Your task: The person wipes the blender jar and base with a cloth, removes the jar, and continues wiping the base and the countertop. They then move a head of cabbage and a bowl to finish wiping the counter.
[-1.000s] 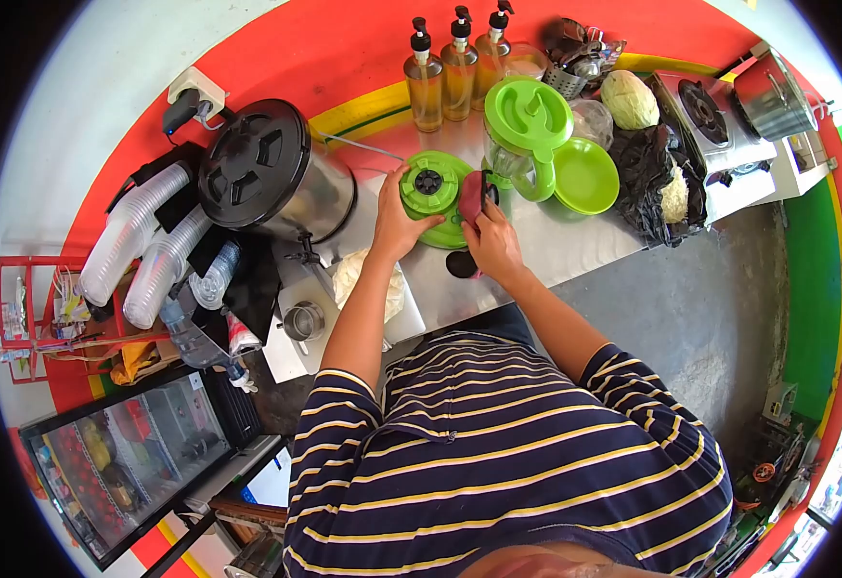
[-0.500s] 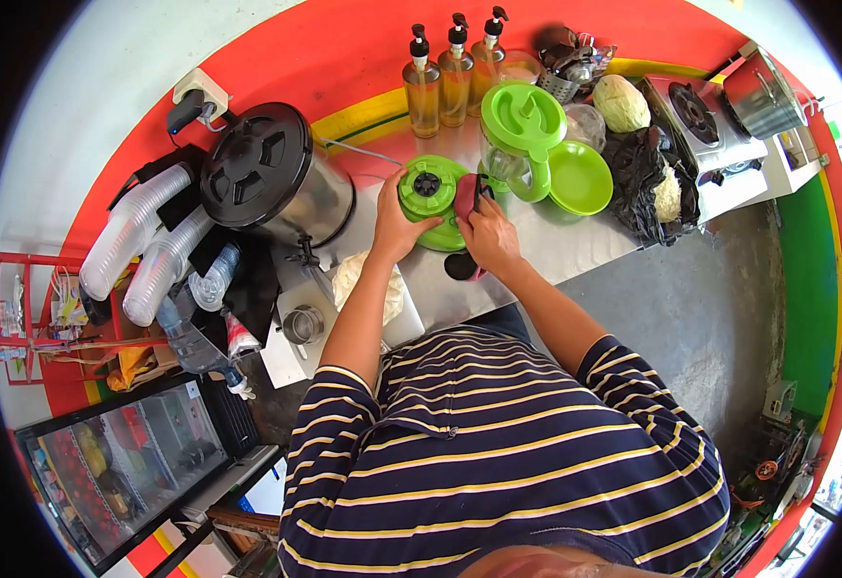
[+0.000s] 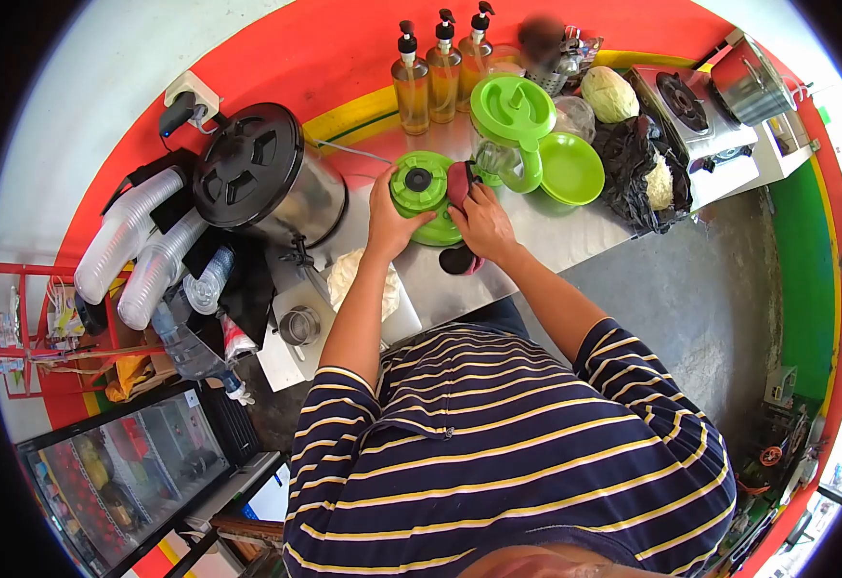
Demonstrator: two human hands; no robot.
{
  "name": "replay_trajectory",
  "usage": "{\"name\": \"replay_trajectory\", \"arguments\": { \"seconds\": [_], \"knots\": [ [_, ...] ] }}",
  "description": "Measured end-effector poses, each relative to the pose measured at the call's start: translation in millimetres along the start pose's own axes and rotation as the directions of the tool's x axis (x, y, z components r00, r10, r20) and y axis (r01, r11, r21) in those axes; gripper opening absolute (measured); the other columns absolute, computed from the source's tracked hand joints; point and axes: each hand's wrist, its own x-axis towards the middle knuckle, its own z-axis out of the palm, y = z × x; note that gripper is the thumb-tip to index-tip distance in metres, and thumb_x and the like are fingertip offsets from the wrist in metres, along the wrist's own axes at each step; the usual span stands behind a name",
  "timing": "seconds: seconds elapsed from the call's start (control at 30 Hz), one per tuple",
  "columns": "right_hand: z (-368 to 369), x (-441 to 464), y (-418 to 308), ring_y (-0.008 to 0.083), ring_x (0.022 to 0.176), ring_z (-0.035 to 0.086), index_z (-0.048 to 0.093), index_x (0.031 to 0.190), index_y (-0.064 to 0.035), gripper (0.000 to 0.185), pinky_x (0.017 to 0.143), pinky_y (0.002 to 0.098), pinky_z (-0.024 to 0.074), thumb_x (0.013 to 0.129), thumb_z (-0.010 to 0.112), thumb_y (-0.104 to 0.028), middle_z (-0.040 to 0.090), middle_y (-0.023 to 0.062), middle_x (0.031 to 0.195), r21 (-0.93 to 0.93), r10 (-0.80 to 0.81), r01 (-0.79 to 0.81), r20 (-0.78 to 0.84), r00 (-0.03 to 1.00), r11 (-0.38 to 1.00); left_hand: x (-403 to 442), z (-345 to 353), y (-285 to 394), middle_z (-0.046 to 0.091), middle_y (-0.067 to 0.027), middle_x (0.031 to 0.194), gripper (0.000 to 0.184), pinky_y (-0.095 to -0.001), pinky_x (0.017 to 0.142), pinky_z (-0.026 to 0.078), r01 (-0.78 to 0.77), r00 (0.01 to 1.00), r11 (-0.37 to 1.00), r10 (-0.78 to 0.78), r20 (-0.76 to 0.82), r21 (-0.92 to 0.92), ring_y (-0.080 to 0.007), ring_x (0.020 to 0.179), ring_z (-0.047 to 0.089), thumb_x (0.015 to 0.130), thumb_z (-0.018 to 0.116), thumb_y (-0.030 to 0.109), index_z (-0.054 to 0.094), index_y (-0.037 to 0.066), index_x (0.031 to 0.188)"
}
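Note:
A green blender base (image 3: 413, 200) with a black coupling on top sits on the steel counter. My left hand (image 3: 389, 222) curls round its left side, the thumb lying along its front. In my right hand (image 3: 485, 225) is a maroon and black cloth (image 3: 459, 181), held against the base's right side; the cloth's lower end hangs out below my fingers. My right fingertips are partly hidden by the cloth. Just right of the base stands a clear blender jug (image 3: 514, 114) with a green lid and handle. A green plate (image 3: 573, 170) lies beside the jug.
Three pump bottles (image 3: 443, 79) line the wall. A large steel pot (image 3: 297, 202) with a black lid stands at the left, near stacked plastic cups (image 3: 132, 231). To the right are a cabbage (image 3: 609, 94), a black plastic bag (image 3: 631, 164) and a gas stove (image 3: 686, 106).
The cloth in my right hand has shifted slightly along the base's right side, and its lower end shows more. My left hand stays on the base. The whole view has shifted slightly.

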Motion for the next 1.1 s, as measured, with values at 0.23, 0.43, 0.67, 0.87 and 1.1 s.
{"name": "replay_trajectory", "arguments": {
  "seconds": [0.23,0.43,0.67,0.87,1.1],
  "knots": [
    [28.4,-28.2,-4.6,0.0461,0.137,0.049,0.065,0.127,0.0029,0.043,0.11,0.0545,0.0455,0.098,0.067,-0.029,0.053,0.028,0.147,-0.067,-0.028,0.021,-0.109,0.994,0.998,-2.0,2.7,-6.1,0.048,-0.0199,0.153,0.11,-0.0479,0.122,0.035,0.007,1.0,1.0,-0.006,-0.015,0.006,-0.0399,0.143,0.043,0.061,0.1,0.018,0.04,0.004,0.153],
    [19.4,5.6,-6.9,0.0497,0.131,0.052,0.069,0.117,0.0052,0.038,0.109,0.0539,0.0459,0.099,0.064,-0.028,0.054,0.0322,0.143,-0.094,0.102,-0.109,-0.076,0.992,0.99,-0.8,-0.1,-0.7,0.048,-0.02,0.154,0.111,-0.048,0.121,0.035,0.028,1.0,1.0,-0.028,-0.005,0.004,-0.0399,0.143,0.043,0.06,0.1,0.018,0.04,0.004,0.153],
    [12.8,-2.3,-28.5,0.0456,0.133,0.048,0.075,0.097,0.0071,0.032,0.106,0.0556,0.048,0.092,0.064,-0.023,0.05,0.0297,0.143,-0.176,0.063,-0.067,-0.024,0.998,0.982,0.3,4.5,-10.8,0.05,-0.0207,0.152,0.112,-0.0477,0.121,0.036,-0.003,1.0,1.0,0.003,-0.017,0.004,-0.0401,0.142,0.045,0.06,0.1,0.022,0.041,0.002,0.153],
    [-5.8,-6.8,-48.1,0.0412,0.136,0.048,0.075,0.094,0.0035,0.028,0.103,0.056,0.048,0.087,0.067,-0.023,0.052,0.0212,0.145,-0.168,0.045,-0.039,0.035,0.998,0.985,3.1,2.6,-8.7,0.048,-0.0204,0.153,0.114,-0.0475,0.121,0.034,0.02,1.0,1.0,-0.02,0.021,0.0,-0.04,0.143,0.043,0.061,0.1,0.022,0.038,0.003,0.155],
    [13.8,32.9,6.4,0.0397,0.131,0.055,0.073,0.11,-0.0019,0.029,0.099,0.0602,0.0498,0.093,0.061,-0.022,0.053,0.0162,0.153,0.05,0.21,-0.205,-0.124,0.97,0.977,0.0,1.9,-4.8,0.046,-0.0195,0.155,0.113,-0.0467,0.122,0.034,0.035,0.999,0.999,-0.035,0.03,0.008,-0.0395,0.144,0.042,0.062,0.099,0.019,0.037,0.004,0.155]
  ]
}}
